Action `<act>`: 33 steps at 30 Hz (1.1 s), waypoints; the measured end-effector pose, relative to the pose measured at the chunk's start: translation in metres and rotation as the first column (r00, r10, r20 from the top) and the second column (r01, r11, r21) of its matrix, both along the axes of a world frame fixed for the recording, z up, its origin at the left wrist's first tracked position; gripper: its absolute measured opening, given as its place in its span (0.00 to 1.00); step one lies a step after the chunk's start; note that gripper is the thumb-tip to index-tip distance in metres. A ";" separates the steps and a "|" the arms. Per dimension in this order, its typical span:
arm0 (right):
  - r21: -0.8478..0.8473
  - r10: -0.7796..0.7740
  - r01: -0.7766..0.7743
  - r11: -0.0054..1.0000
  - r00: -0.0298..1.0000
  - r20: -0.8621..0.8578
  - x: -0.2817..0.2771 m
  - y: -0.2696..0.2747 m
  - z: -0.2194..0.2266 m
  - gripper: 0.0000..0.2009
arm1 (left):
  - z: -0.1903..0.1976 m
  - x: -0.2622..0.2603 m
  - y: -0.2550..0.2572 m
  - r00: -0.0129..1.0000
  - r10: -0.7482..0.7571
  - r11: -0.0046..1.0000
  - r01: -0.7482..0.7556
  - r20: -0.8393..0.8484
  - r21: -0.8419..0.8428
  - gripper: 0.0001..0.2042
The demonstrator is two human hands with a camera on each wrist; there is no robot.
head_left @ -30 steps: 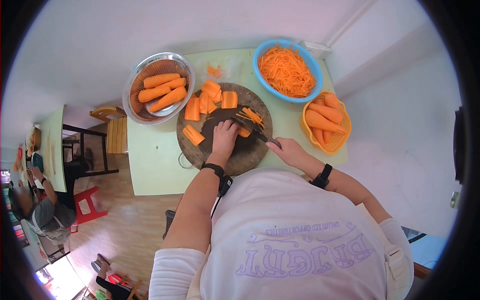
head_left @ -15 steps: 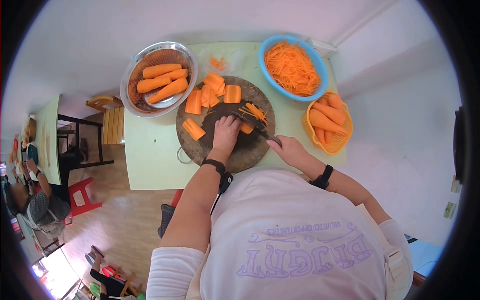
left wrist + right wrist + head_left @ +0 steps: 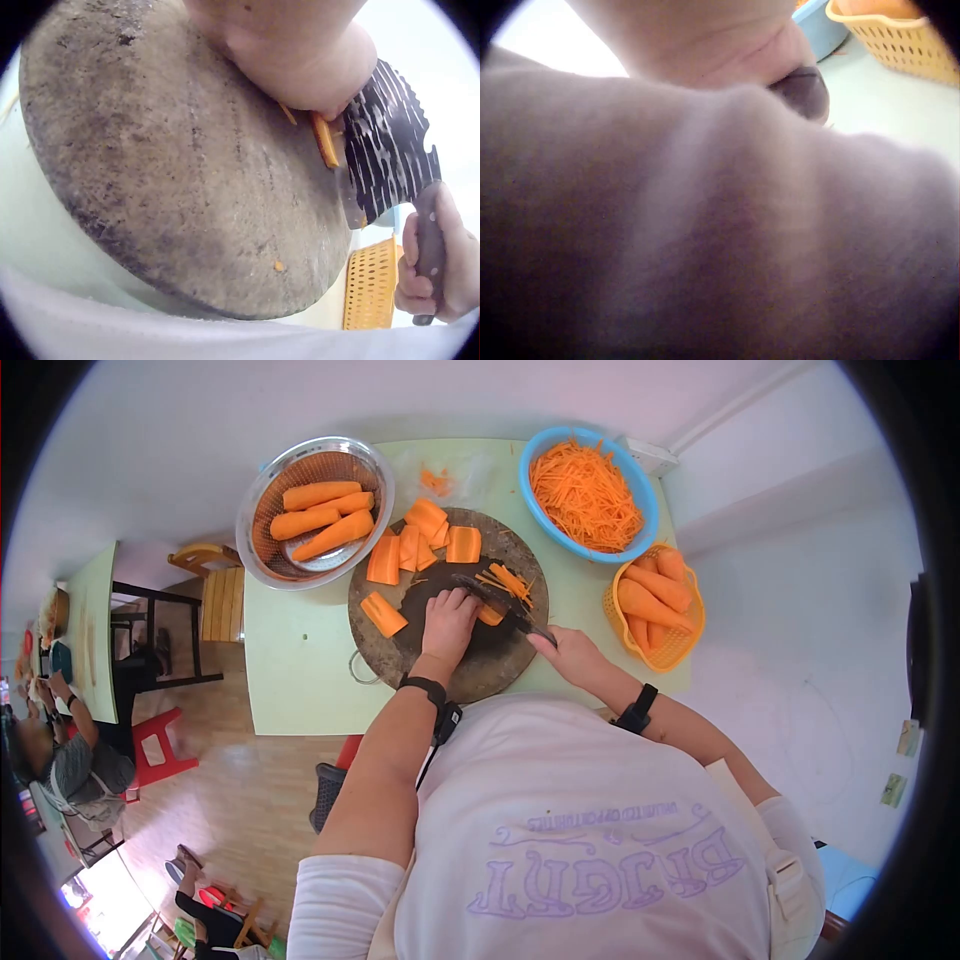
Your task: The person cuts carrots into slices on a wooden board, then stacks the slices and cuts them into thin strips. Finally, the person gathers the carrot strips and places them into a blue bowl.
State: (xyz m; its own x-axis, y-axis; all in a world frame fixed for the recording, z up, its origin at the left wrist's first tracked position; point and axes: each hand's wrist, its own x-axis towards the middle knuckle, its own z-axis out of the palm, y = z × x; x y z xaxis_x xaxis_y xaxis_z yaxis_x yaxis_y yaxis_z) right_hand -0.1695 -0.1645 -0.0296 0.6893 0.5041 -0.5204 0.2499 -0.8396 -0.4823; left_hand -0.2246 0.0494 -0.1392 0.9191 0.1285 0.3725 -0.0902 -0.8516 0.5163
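Observation:
On the round wooden chopping board (image 3: 515, 543), my left hand (image 3: 450, 622) holds down a carrot slice (image 3: 324, 141) with bent fingers. My right hand (image 3: 575, 658) grips the dark handle of a cleaver (image 3: 390, 142), whose black blade carries pale streaks. The blade stands on edge right beside the left fingertips. Cut carrot strips (image 3: 512, 582) lie just beyond the blade. Several flat carrot slabs (image 3: 383, 614) rest on the board's left and far sides. In the right wrist view, the wrist and hand cover most of the picture, and the blade is hidden.
A metal bowl (image 3: 250, 550) with whole carrots stands left of the board on the pale green table (image 3: 300, 695). At the far right are a blue basin (image 3: 530, 490) of shredded carrot and a yellow basket (image 3: 612, 605) of carrots. Another person (image 3: 85, 765) sits at the left.
The whole head view has shifted slightly, first upward and then left. Both hands stay at the same spot on the board, with the cleaver still beside the left fingers.

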 end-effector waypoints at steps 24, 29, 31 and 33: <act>-0.023 0.050 -0.049 0.999 0.997 0.051 0.004 0.016 0.006 0.27 | 0.002 -0.001 0.000 1.000 -0.001 0.999 0.001 -0.001 -0.053 0.05; 0.049 -0.010 0.009 0.999 1.000 0.014 0.006 0.014 -0.009 0.26 | -0.002 0.001 0.001 1.000 0.013 0.999 -0.013 -0.001 -0.036 0.06; 0.095 -0.031 0.031 0.995 1.000 0.002 0.009 0.008 -0.014 0.26 | -0.003 0.001 0.000 1.000 0.017 0.999 -0.017 0.013 -0.047 0.06; 0.143 -0.055 0.055 0.988 0.998 -0.009 0.010 0.009 -0.010 0.26 | -0.003 0.002 0.002 0.999 0.018 0.998 -0.016 0.030 -0.056 0.06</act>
